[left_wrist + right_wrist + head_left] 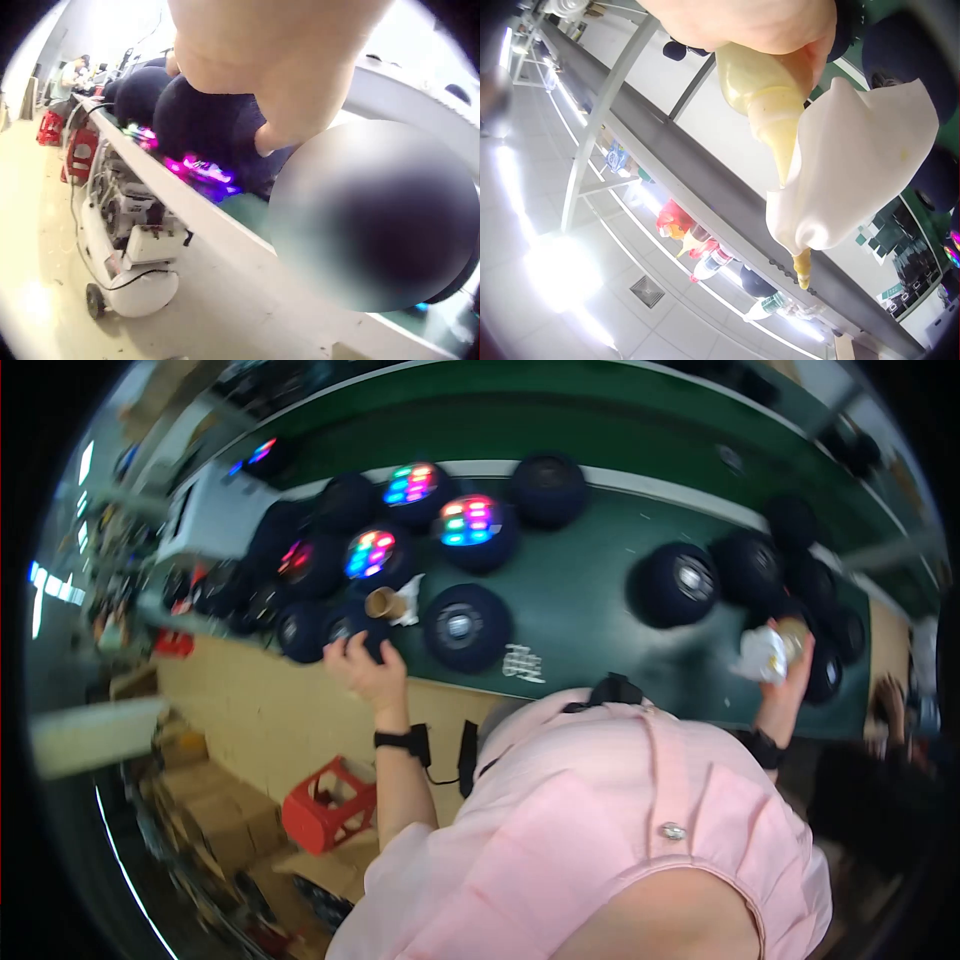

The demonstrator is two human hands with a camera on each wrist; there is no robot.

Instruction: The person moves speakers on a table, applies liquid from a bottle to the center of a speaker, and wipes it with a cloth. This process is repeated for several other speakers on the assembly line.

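My left hand [370, 676] grips a dark blue round speaker [347, 622] at the table's front edge, fingers over its near side. In the left wrist view the thumb presses against dark fabric, and a blurred round shape hides part of the scene. Over the table's right side, my right hand [797, 678] holds a squeeze bottle [761, 82] with yellowish contents and a narrow nozzle. A white cloth [870, 154] hangs around the nozzle, its tip poking out below. Right of the left hand lie a brown tape roll [381, 603] and another dark blue speaker [467, 627].
Several speakers, some with lit coloured panels [470, 520], crowd the left of the green table [590, 580]. More dark speakers [685, 583] stand at the right. A red stool [328, 805] is on the floor, and an air compressor [142, 289] stands below the table edge.
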